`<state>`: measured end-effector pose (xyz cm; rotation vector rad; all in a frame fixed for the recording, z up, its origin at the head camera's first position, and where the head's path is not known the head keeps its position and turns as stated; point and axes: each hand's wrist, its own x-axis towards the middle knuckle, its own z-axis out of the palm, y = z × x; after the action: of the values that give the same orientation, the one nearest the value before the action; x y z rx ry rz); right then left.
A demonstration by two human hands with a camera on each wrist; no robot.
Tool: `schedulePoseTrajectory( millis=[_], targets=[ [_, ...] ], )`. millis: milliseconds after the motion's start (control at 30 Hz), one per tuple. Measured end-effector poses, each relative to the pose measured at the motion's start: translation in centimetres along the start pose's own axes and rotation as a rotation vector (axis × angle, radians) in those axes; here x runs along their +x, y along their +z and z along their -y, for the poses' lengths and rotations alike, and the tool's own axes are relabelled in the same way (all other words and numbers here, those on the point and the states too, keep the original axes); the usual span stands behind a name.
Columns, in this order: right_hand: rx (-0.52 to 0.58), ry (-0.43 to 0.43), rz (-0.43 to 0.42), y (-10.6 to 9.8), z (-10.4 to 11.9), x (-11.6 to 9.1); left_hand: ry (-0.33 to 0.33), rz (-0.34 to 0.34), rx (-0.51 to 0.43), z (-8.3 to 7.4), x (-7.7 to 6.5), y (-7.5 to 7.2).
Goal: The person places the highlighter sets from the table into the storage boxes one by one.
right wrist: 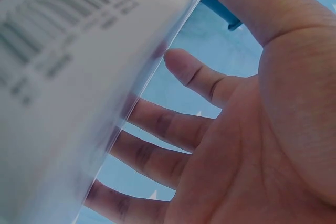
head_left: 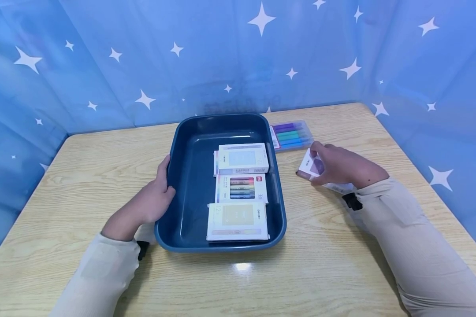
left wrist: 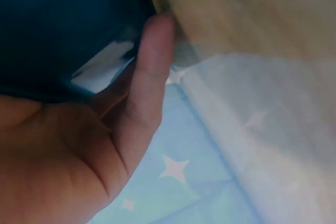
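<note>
A dark blue tray stands on the table. At its left side is my left hand, its thumb over the rim and its fingers along the outer wall; in the left wrist view one finger lies fairly straight beside it. To the right of the tray, my right hand grips a white box with a purple panel between thumb and fingers. The right wrist view shows a barcode on this box. Whether it is lifted off the table, I cannot tell.
Inside the tray, white boxes lie in a column: one at the back, a crayon-type box in the middle and one in front. A clear case of coloured markers lies by the tray's back right. A starry blue curtain hangs behind.
</note>
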<state>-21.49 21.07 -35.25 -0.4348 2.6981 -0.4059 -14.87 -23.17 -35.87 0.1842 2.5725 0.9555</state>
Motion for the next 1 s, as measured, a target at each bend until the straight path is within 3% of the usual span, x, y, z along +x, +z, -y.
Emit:
schedulePoseTrajectory(
  millis=[433,667,867,1000],
  targets=[
    [0.002,0.000,-0.003,0.1,0.0,0.0,0.016,0.035,0.062,-0.2,-0.3,-0.1],
    [0.004,-0.001,-0.005,0.2,0.0,0.1,-0.044,0.039,0.148,-0.9,-0.9,-0.2],
    [0.003,0.000,-0.010,0.2,0.1,0.1,-0.079,0.009,0.200,-1.5,-1.0,-0.3],
    [-0.004,-0.008,-0.011,0.2,0.2,0.2,-0.092,-0.045,0.201,-1.5,-0.9,-0.2]
  ],
)
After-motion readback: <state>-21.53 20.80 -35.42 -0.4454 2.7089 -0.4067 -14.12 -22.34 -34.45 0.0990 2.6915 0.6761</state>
